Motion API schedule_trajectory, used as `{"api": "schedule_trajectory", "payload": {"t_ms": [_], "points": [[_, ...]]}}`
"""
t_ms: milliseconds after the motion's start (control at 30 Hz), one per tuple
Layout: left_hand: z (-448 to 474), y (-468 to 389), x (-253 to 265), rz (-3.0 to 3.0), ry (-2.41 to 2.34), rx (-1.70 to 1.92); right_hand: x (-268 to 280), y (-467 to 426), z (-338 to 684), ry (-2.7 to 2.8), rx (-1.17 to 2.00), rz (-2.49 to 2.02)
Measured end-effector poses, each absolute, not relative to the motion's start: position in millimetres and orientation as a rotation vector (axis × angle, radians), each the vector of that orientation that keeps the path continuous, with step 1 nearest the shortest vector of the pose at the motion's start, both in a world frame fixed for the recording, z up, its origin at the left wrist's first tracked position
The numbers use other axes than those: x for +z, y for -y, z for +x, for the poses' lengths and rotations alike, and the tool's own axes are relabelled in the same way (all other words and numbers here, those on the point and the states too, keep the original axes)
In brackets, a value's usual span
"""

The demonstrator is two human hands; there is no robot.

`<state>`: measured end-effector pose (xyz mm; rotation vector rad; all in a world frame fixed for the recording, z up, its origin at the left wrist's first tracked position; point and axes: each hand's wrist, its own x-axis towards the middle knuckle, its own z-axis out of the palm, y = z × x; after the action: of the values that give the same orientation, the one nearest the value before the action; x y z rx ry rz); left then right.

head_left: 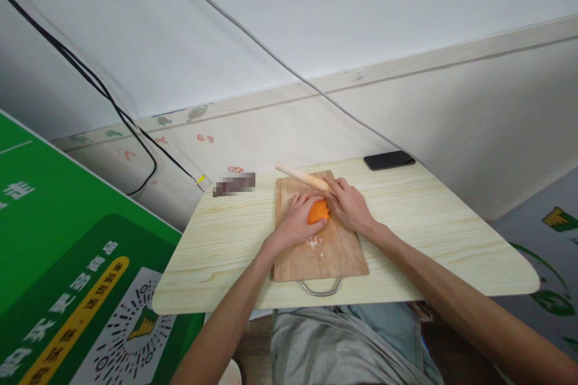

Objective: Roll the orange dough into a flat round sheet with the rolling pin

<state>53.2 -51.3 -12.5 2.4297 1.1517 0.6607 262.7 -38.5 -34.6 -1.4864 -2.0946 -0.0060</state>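
Observation:
A flat orange piece of dough point(318, 212) with an uneven right edge lies on the wooden cutting board point(289, 264). My left hand point(298, 221) is curled around its left side, thumb below and fingers above. My right hand point(348, 201) grips one end of a pale wooden rolling pin point(300, 175), which points up and left across the far part of the board. The right fingers are beside the dough's right edge; whether they touch it I cannot tell. White powder point(315, 245) is scattered on the board just below the dough.
The board lies on a pale wood-grain table point(217, 252), its metal handle point(321, 290) toward me. At the back right rests a black phone point(389, 160). A blurred-out dark item point(233, 184) lies at the back left. Cables point(253, 36) run along the wall, and a green sign stands left.

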Motion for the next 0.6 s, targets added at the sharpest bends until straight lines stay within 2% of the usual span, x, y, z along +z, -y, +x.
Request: {"api": "schedule_trajectory", "payload": {"t_ms": [400, 600], "points": [[56.5, 51.2, -9.6, 2.325, -1.124, 0.744, -35.0, 38.6, 262.6, 2.090, 0.010, -1.488], [43.7, 49.8, -17.0, 2.293, -1.037, 1.024, -30.0, 38.5, 271.0, 2.076, 0.113, -1.374]]}}
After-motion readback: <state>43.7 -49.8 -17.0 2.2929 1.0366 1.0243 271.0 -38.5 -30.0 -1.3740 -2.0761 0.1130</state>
